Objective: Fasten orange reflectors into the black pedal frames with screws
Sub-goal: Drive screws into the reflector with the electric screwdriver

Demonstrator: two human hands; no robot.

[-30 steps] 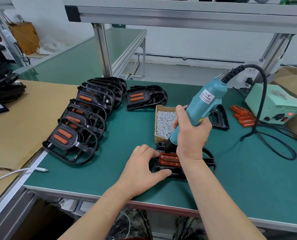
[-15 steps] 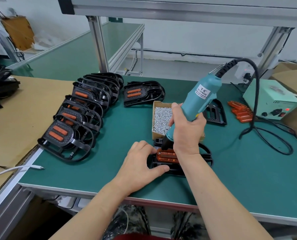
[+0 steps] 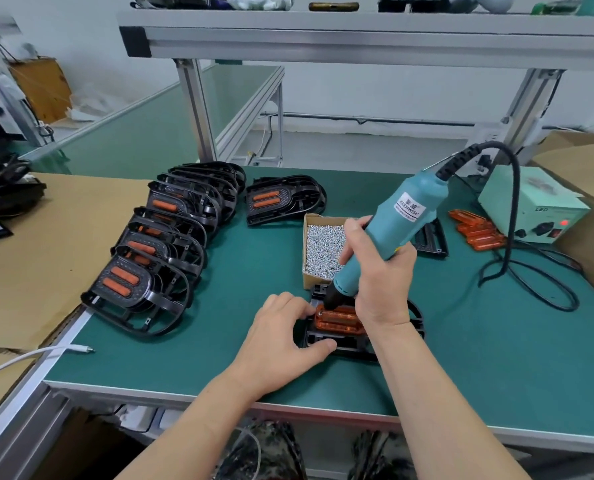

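While bracing the black pedal frame (image 3: 337, 348) near the front edge of the tabletop (image 3: 219, 306), curls left hand (image 3: 285, 337) round the frame's left side, thumb on the near rim, fingertips up at the left end of the orange reflector (image 3: 340, 320). Wraps right hand (image 3: 382, 282) closed round the lower barrel of the teal electric screwdriver (image 3: 403, 220); holds it tilted, top leaning right and away, black nose down on the reflector's left end. Cannot tell bit or screw under the nose. Finds reflector lying in the frame's middle, right part hidden by the wrist. Notes open cardboard box of screws (image 3: 323, 247) just behind the frame. Logs overlapping row of fitted pedals (image 3: 150, 265) along the left edge, plus single fitted pedal (image 3: 281, 199) apart toward the back edge, near the box's far left corner. Logs loose reflectors (image 3: 475, 230) beside pale green power unit (image 3: 527, 209), red lamp lit, at the back right corner. Traces black cord (image 3: 531, 282) from screwdriver top, looping on the mat near the right edge. Spots bare frame (image 3: 430, 237) behind the screwdriver, mostly hidden. Marks white cable (image 3: 28, 356) off the front left corner.
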